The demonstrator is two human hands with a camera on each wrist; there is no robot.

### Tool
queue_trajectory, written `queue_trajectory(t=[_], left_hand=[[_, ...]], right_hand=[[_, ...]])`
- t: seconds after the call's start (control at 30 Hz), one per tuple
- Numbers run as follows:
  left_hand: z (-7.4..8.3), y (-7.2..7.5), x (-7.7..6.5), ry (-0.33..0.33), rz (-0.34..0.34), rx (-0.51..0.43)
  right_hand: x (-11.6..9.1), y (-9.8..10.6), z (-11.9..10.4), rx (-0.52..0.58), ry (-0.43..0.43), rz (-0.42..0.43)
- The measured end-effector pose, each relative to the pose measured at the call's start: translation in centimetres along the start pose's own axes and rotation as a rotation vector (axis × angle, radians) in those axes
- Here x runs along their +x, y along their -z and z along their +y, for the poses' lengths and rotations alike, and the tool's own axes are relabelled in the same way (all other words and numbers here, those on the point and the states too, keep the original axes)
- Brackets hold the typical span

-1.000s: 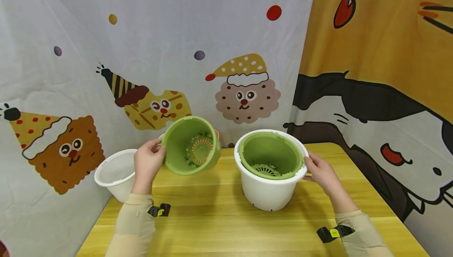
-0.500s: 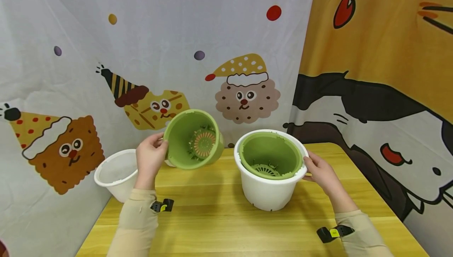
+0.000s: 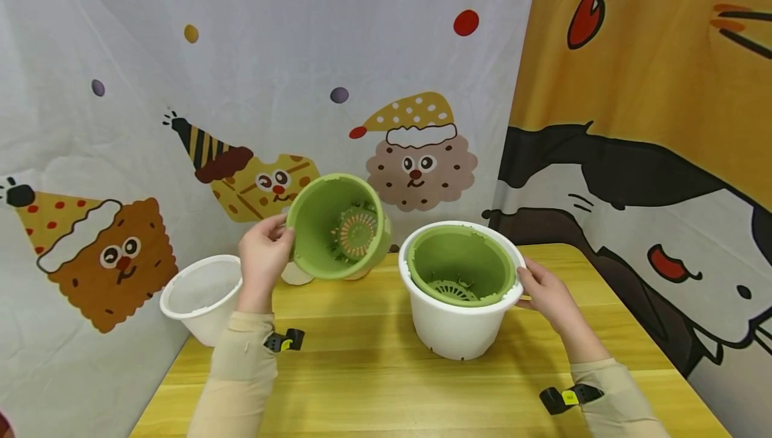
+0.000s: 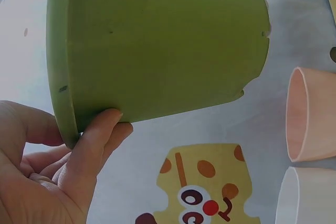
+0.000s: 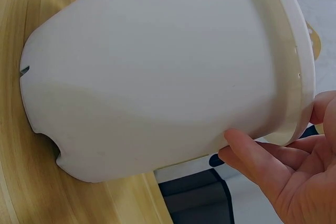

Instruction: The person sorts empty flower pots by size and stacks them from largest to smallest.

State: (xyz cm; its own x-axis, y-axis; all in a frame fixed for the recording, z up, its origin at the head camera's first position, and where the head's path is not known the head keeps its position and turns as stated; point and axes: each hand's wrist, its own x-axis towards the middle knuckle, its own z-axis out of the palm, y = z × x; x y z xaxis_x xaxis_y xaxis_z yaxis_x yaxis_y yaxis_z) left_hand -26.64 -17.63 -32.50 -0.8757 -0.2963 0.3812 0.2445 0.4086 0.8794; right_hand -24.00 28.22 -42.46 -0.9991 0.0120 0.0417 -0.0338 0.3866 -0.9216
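Note:
My left hand (image 3: pixel 263 260) pinches the rim of a green plastic flower pot (image 3: pixel 313 224), thumb on one side and fingers under its outer wall. The pot hangs in the air, tilted so its mouth faces the head camera and its slotted base shows inside. On the table to the right stands a white flower pot (image 3: pixel 455 334) with a second green flower pot (image 3: pixel 461 257) nested in it. My right hand (image 3: pixel 550 294) grips the white pot's rim at the right; in the right wrist view its fingers lie against the outer wall (image 5: pixel 157 77).
Another white pot (image 3: pixel 205 321) stands at the table's left edge. Behind the raised green pot are a pinkish pot (image 4: pixel 317 114) and a white one (image 4: pixel 310 198), mostly hidden in the head view. Printed curtains rise behind the wooden table (image 3: pixel 362 391).
My left hand has lifted the green pot a little higher and moved it right, uncovering part of the white pot behind. My right hand and the nested pots stay put.

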Motion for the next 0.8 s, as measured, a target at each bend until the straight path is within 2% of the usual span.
queue_trajectory(t=[0.43, 0.8], left_hand=[[1.4, -0.5, 0.0, -0.031, 0.002, -0.039], [2.8, -1.5, -0.3, -0.068, -0.006, -0.096]], right_hand=[[-0.2, 0.0, -0.1, -0.006, -0.005, -0.015], [-0.2, 0.0, -0.1, -0.004, -0.009, -0.016]])
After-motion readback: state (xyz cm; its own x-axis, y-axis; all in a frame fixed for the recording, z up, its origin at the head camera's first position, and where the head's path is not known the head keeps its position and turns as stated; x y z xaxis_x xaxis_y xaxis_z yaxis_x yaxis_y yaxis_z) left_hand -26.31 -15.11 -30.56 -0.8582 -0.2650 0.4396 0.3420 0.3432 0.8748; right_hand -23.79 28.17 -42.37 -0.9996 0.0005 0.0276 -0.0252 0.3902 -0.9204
